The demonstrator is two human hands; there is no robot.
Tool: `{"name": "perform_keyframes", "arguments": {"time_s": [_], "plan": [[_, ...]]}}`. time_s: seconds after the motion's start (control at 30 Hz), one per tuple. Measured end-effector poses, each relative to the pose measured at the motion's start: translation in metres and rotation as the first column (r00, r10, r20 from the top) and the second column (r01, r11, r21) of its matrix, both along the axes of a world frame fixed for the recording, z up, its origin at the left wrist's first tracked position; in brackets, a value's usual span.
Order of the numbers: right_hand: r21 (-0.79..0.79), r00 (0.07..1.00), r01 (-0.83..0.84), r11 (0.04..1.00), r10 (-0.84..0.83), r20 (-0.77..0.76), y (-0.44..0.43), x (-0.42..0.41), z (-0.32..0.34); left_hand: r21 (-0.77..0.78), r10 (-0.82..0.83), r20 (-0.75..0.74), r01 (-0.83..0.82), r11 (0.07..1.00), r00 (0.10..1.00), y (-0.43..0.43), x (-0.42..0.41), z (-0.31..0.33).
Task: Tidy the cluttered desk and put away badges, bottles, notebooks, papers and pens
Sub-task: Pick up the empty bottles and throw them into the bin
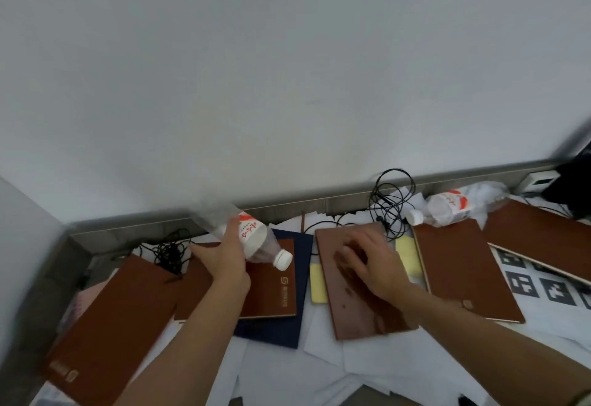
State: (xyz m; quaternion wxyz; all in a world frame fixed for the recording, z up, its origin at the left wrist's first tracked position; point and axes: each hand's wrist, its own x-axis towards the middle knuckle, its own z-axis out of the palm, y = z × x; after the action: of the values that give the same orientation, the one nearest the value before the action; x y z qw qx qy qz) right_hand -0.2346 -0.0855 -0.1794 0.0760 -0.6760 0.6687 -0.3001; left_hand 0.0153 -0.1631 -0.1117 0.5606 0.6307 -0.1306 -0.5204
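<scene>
The left hand (224, 261) was clamped round the body of the bottle (256, 242) and held it in the air over a blue folder (300, 277), tilted with the white cap (283, 260) pointing down and to the right. The bottle was clear plastic with a white and red label; its far end was blurred, and how much it contained could not be told. Such thin plastic was judged easy to crush, so a moderate grip round the label was advisable, with the cap checked for tightness before carrying. The right hand (371, 264) lay with fingers spread on the cover of a brown notebook (358, 309), just right of the folder, clasping nothing as far as the blur allowed. A second bottle (444, 207) lay on its side near a tangled black cable (390, 200), well apart from the first, and was judged best collected before the loose papers (319, 357)
</scene>
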Motion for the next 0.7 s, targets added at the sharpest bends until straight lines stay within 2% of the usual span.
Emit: {"name": "perform_keyframes", "arguments": {"time_s": [0.13, 0.2, 0.27, 0.37, 0.43, 0.5, 0.57, 0.7], "plan": [[-0.095, 0.975, 0.198, 0.976, -0.187, 0.117, 0.002, -0.047, 0.025, -0.019, -0.126, 0.079, 0.128, 0.992, 0.989, 0.013, -0.035, 0.003], [-0.064, 0.916, 0.356, 0.932, -0.335, 0.220, 0.000, -0.078, 0.037, -0.049, -0.175, 0.111, 0.181, 0.982, 0.978, 0.019, -0.055, 0.004], [0.011, 0.788, 0.533, 0.846, -0.502, 0.356, 0.001, -0.115, 0.047, -0.065, -0.208, 0.110, 0.216, 0.974, 0.972, 0.025, -0.078, 0.007], [0.158, 0.476, 0.729, 0.666, -0.658, 0.583, 0.003, -0.161, 0.057, -0.100, -0.240, 0.113, 0.251, 0.963, 0.964, 0.032, -0.109, 0.008], [0.327, 0.300, 0.739, 0.589, -0.723, 0.623, 0.008, -0.188, 0.057, -0.098, -0.277, 0.146, 0.292, 0.951, 0.950, 0.041, -0.136, 0.008], [0.461, 0.209, 0.662, 0.591, -0.736, 0.644, 0.010, -0.206, 0.051, -0.103, -0.326, 0.152, 0.343, 0.934, 0.933, 0.051, -0.162, 0.007], [0.510, 0.197, 0.574, 0.641, -0.713, 0.674, 0.008, -0.215, 0.042, -0.093, -0.364, 0.173, 0.383, 0.919, 0.915, 0.060, -0.181, 0.003], [0.535, 0.245, 0.457, 0.711, -0.679, 0.692, -0.008, -0.221, 0.034, -0.073, -0.402, 0.228, 0.427, 0.901, 0.887, 0.081, -0.209, -0.005]]}}
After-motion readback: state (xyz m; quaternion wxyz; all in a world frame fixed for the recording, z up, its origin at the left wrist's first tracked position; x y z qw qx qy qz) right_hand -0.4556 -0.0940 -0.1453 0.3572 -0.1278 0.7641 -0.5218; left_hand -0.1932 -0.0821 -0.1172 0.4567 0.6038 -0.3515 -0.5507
